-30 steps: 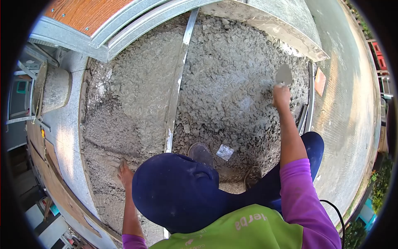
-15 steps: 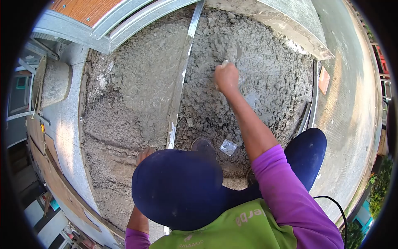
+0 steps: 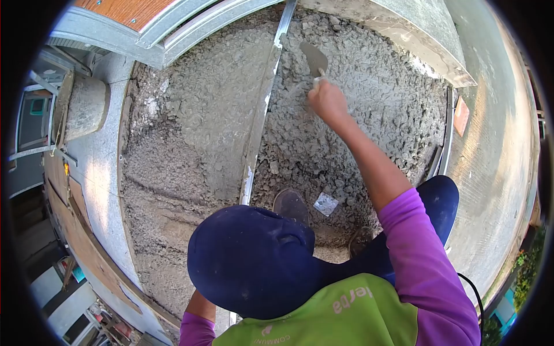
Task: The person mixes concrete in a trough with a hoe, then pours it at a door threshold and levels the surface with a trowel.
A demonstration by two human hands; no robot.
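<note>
My right hand [image 3: 328, 101] is closed round the handle of a trowel [image 3: 315, 59], whose pointed metal blade lies over the rough wet concrete [image 3: 369, 115]. A long metal strip [image 3: 262, 109] runs through the concrete, left of my right hand. Smoother grey concrete spreads on the strip's far side. My left hand is hidden behind my dark blue knee; only the forearm shows at the lower left. A small pale square piece [image 3: 326, 204] lies on the concrete near my boot [image 3: 291, 206].
A metal frame with an orange panel [image 3: 118, 12] stands at the upper left. A concrete block [image 3: 412, 32] edges the upper right, with a reddish tile piece [image 3: 461, 116] below it. A worn bucket [image 3: 86, 108] sits at the left. A black cable [image 3: 474, 286] curves at lower right.
The trowel blade, blurred and low in the concrete before, now shows clearly above the hand. My left fingers, earlier visible beside the knee, are now hidden. The whole view has shifted slightly.
</note>
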